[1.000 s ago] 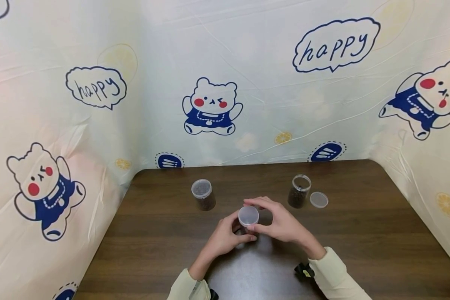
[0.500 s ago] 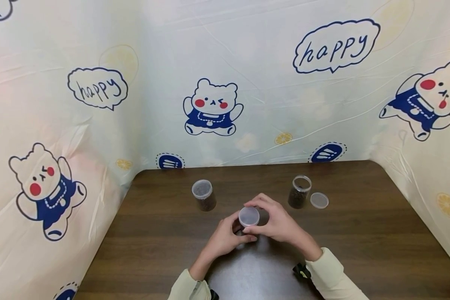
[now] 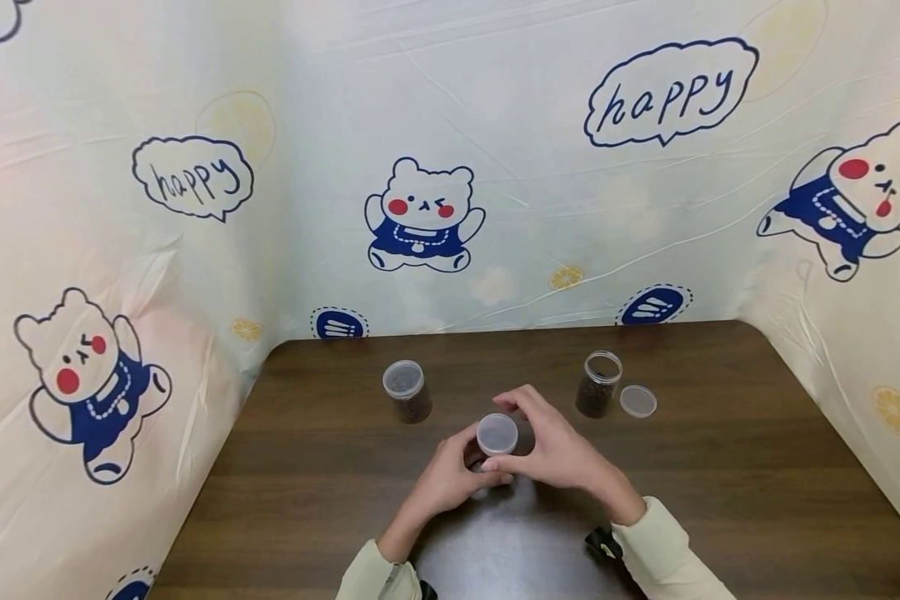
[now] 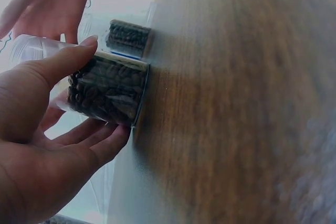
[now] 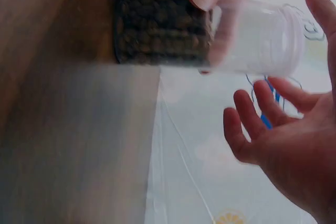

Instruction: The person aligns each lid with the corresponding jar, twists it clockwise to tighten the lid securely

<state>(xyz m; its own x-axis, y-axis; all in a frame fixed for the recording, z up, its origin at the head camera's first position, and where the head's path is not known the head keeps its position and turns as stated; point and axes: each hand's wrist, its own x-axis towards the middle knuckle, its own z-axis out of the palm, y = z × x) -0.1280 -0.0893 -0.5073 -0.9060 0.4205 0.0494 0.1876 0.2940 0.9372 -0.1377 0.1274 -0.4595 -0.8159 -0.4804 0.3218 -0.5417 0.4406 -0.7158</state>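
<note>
A clear jar part-filled with dark beans (image 4: 107,87) stands upright on the table, its translucent lid (image 3: 497,434) on top. My left hand (image 3: 452,477) grips the jar's lower body, thumb on one side and fingers on the other. Beside the lid, my right hand (image 3: 558,446) is spread, thumb near the lid's front edge and fingers lifted off its far side. In the right wrist view that hand (image 5: 294,135) has its fingers apart from the jar (image 5: 163,30); whether the thumb touches the lid is unclear.
At the back left of the brown table (image 3: 307,500) stands a lidded jar of dark beans (image 3: 411,400). An uncapped jar with beans (image 3: 596,393) stands at the back right, a loose lid (image 3: 638,401) lying beside it. Printed cloth (image 3: 525,167) hangs behind.
My right hand's fingers have come away from the far side of the lid and spread wider. The left hand has stayed in place around the jar.
</note>
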